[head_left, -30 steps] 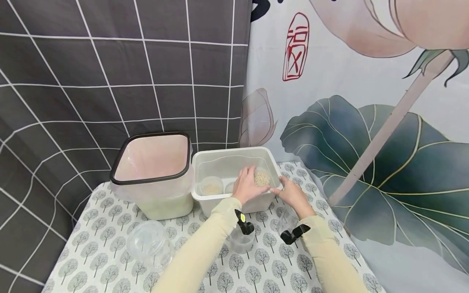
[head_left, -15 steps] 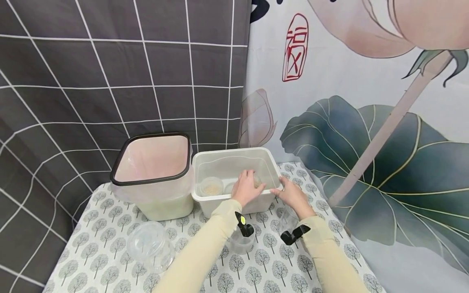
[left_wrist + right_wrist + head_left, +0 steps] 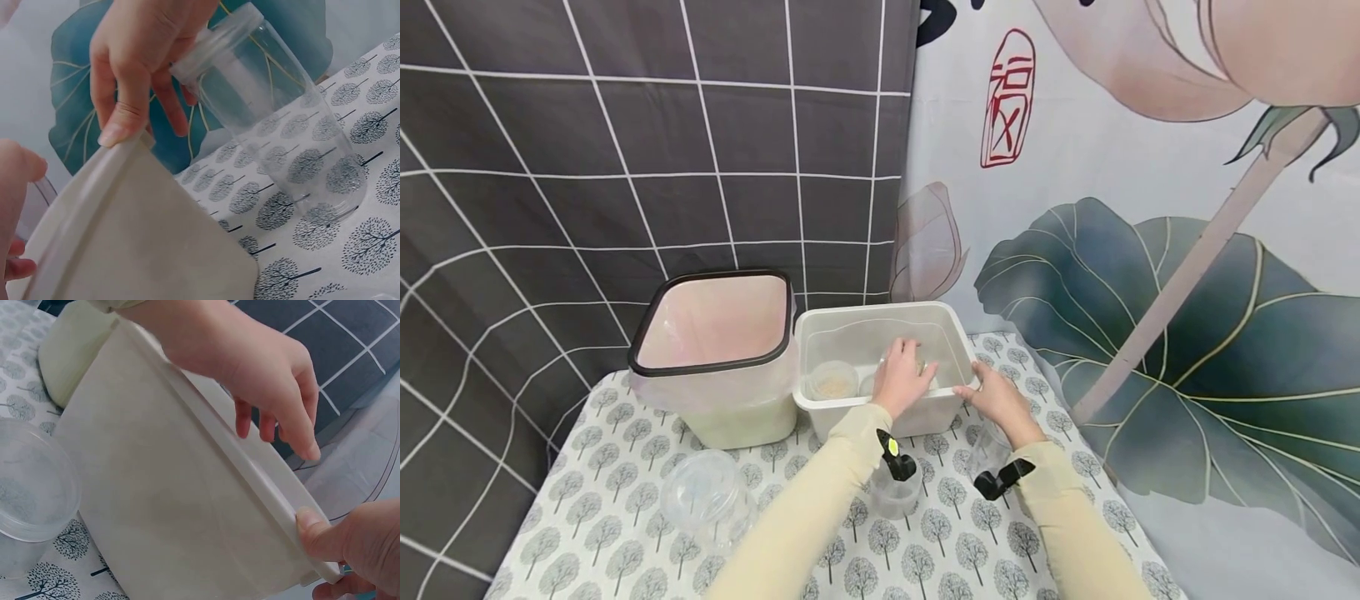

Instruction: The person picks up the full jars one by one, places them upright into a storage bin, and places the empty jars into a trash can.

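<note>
My left hand (image 3: 904, 379) reaches over the front rim into a white plastic bin (image 3: 850, 404). Its fingers hang loosely curled, thumb apart, with nothing showing between them in the right wrist view. Just past the fingers, a small part of a clear round container (image 3: 922, 365) shows; the hand hides most of it. To the left inside the bin, another clear round container (image 3: 833, 382) holds pale grains. My right hand (image 3: 998, 400) grips the bin's right front corner, its thumb (image 3: 312, 528) pressed on the rim.
Left of the bin stands a larger bin (image 3: 741, 417) with a black rim and pinkish lining. Clear containers sit on the tree-print tablecloth (image 3: 940, 554): a clear jar (image 3: 275, 119) below my right hand, a clear tub (image 3: 895, 500) in front, and clear plasticware (image 3: 703, 492) at left.
My left hand has shifted slightly left and now covers most of the container of pale beans that showed beside it before. My right hand stays on the bin's corner.
</note>
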Tool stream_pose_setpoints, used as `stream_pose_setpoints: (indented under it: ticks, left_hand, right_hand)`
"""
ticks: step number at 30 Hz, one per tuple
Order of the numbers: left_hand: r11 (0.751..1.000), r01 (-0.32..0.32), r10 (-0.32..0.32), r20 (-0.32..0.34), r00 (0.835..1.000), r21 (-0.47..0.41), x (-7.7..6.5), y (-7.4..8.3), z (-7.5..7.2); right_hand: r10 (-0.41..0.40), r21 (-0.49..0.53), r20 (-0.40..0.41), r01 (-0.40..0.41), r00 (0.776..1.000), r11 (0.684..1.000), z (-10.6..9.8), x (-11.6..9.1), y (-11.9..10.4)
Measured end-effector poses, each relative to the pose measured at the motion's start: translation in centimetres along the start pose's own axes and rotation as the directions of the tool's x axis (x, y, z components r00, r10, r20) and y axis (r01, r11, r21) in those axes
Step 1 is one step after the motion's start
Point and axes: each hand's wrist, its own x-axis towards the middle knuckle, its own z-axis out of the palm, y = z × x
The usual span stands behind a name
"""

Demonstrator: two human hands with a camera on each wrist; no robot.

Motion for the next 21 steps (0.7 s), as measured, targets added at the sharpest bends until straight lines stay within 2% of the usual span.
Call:
stream_pose_setpoints:
  ticks: [5, 21]
  left_hand:
    - [1.000, 0.020, -0.021, -0.028, 0.999, -0.012, 0.1, -0.3, -0.6]
    - [1.000, 0.022, -0.022, 0.008, 1.000, 0.009, -0.5, -0.8, -1.6]
  right_hand:
    - [0.018, -0.004, 0.014, -0.018, 1.000, 1.000, -0.1, -0.1, -0.1]
    - [0.010, -0.010, 0.016, -0.010, 1.000, 1.000, 0.0, -0.1, 0.0]
